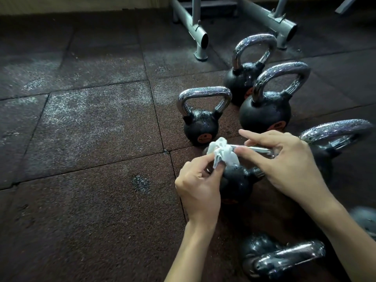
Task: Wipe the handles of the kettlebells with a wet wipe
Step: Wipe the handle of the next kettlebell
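Note:
A black kettlebell [237,184] with a chrome handle [256,149] stands on the floor between my hands. My left hand [198,187] pinches a crumpled white wet wipe [220,152] against the left end of that handle. My right hand [284,159] holds the handle from the right, thumb and fingers curled round the bar, index finger stretched out over it. Several more kettlebells stand around: a small one [200,127] just behind, two larger ones [264,115] [242,82] further back, one [333,143] at the right, one [280,255] near the bottom.
The floor [91,139] is dark rubber tiling with pale dusty patches to the left. Grey metal rack feet [200,37] [284,27] stand at the back, behind the kettlebells.

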`<state>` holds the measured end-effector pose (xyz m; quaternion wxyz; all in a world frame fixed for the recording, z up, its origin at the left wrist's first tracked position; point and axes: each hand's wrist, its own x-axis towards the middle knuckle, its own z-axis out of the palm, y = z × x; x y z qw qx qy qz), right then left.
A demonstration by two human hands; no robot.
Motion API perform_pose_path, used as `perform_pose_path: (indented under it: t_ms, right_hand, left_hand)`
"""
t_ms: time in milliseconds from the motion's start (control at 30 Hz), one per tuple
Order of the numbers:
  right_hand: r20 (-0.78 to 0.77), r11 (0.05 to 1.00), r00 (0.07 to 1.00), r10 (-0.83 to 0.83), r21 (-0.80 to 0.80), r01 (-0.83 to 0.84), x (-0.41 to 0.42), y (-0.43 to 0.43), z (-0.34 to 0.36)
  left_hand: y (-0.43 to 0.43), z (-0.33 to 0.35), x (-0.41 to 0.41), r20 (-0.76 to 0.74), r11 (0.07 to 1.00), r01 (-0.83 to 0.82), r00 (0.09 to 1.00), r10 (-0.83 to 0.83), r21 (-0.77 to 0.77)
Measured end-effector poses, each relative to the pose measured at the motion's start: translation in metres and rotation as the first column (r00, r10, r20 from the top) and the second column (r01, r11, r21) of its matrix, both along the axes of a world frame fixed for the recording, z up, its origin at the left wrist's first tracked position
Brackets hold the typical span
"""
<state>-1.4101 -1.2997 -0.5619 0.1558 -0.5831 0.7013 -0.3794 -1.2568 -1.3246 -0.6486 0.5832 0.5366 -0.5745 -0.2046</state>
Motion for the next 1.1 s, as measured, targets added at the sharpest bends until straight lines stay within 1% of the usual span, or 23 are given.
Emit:
perform_pose_path:
  t_ms: [33, 67, 133, 167, 200, 267, 333, 367, 400, 433, 467, 500, 533, 567, 633, 700, 733, 833, 900, 967, 1033, 1100]
  right_hand:
    - [0.131, 0.996, 0.990, 0.047, 0.065, -0.056, 0.005, -0.001, 0.003]
    - [0.274, 0.983, 0.957, 0.093, 0.127, -0.132, 0.008, -0.002, 0.006]
    - [0.510, 0.951, 0.849, 0.139, 0.169, -0.258, 0.011, -0.003, 0.009]
    - [0.571, 0.946, 0.810, 0.135, 0.168, -0.276, 0.012, -0.004, 0.011]
    - [0.599, 0.949, 0.791, 0.120, 0.165, -0.268, 0.013, -0.003, 0.012]
    - [0.607, 0.957, 0.791, 0.080, 0.174, -0.231, 0.016, 0.000, 0.011]
    - [0.572, 0.972, 0.820, 0.016, 0.183, -0.146, 0.018, 0.005, 0.005]
    - [0.537, 0.984, 0.842, -0.048, 0.172, -0.054, 0.017, 0.008, 0.000]
    - [0.498, 0.987, 0.856, -0.137, 0.144, 0.075, 0.016, 0.011, -0.005]
    - [0.462, 0.970, 0.853, -0.241, 0.099, 0.220, 0.015, 0.015, -0.009]
    - [0.425, 0.931, 0.836, -0.347, 0.048, 0.362, 0.016, 0.019, -0.014]
    - [0.386, 0.878, 0.810, -0.442, 0.000, 0.479, 0.020, 0.022, -0.018]
    - [0.350, 0.825, 0.781, -0.518, -0.038, 0.564, 0.027, 0.024, -0.021]
    - [0.325, 0.783, 0.757, -0.566, -0.074, 0.618, 0.035, 0.024, -0.024]
    - [0.297, 0.742, 0.746, -0.596, -0.151, 0.653, 0.051, 0.018, -0.032]
    - [0.258, 0.730, 0.762, -0.594, -0.225, 0.646, 0.061, 0.009, -0.039]
    - [0.233, 0.722, 0.767, -0.597, -0.259, 0.641, 0.065, 0.006, -0.042]
    - [0.167, 0.686, 0.757, -0.632, -0.334, 0.646, 0.063, 0.003, -0.047]
    - [0.141, 0.662, 0.739, -0.659, -0.357, 0.658, 0.055, 0.005, -0.049]
    - [0.165, 0.636, 0.712, -0.683, -0.344, 0.691, 0.048, 0.006, -0.049]
    - [0.201, 0.623, 0.691, -0.694, -0.313, 0.717, 0.048, 0.009, -0.047]
    - [0.235, 0.632, 0.689, -0.685, -0.277, 0.723, 0.053, 0.012, -0.048]
  left_hand:
    - [-0.001, 0.005, 0.002, 0.004, 0.999, 0.040, 0.999, -0.040, -0.033]
    - [-0.002, 0.010, 0.005, 0.021, 0.992, 0.092, 0.996, -0.091, -0.081]
    - [-0.008, 0.019, 0.013, 0.109, 0.960, 0.208, 0.976, -0.190, -0.185]
    - [-0.012, 0.022, 0.017, 0.156, 0.940, 0.264, 0.960, -0.234, -0.214]
    - [-0.017, 0.023, 0.021, 0.192, 0.923, 0.320, 0.940, -0.281, -0.215]
    - [-0.026, 0.024, 0.032, 0.245, 0.879, 0.454, 0.877, -0.413, -0.143]
    - [-0.037, 0.028, 0.047, 0.322, 0.797, 0.604, 0.757, -0.569, -0.011]
    - [-0.045, 0.032, 0.054, 0.360, 0.758, 0.650, 0.696, -0.621, 0.053]
    - [-0.053, 0.038, 0.061, 0.384, 0.741, 0.665, 0.663, -0.642, 0.092]
    - [-0.063, 0.042, 0.066, 0.371, 0.746, 0.657, 0.669, -0.645, 0.112]
    - [-0.073, 0.048, 0.068, 0.320, 0.755, 0.638, 0.692, -0.647, 0.149]
    - [-0.083, 0.053, 0.067, 0.267, 0.758, 0.614, 0.709, -0.652, 0.220]
    - [-0.094, 0.057, 0.064, 0.248, 0.736, 0.594, 0.697, -0.672, 0.325]
    - [-0.103, 0.062, 0.057, 0.263, 0.686, 0.586, 0.645, -0.717, 0.431]
    - [-0.118, 0.073, 0.045, 0.291, 0.553, 0.580, 0.486, -0.824, 0.599]
    - [-0.126, 0.081, 0.038, 0.292, 0.462, 0.546, 0.372, -0.881, 0.699]
    - [-0.127, 0.082, 0.038, 0.300, 0.448, 0.534, 0.343, -0.890, 0.717]
    - [-0.124, 0.074, 0.048, 0.293, 0.442, 0.572, 0.337, -0.895, 0.692]
    - [-0.111, 0.066, 0.056, 0.291, 0.466, 0.598, 0.371, -0.882, 0.652]
    - [-0.096, 0.060, 0.058, 0.384, 0.580, 0.540, 0.439, -0.812, 0.610]
    - [-0.083, 0.062, 0.053, 0.502, 0.697, 0.449, 0.486, -0.716, 0.560]
    - [-0.074, 0.064, 0.045, 0.567, 0.761, 0.380, 0.510, -0.646, 0.525]
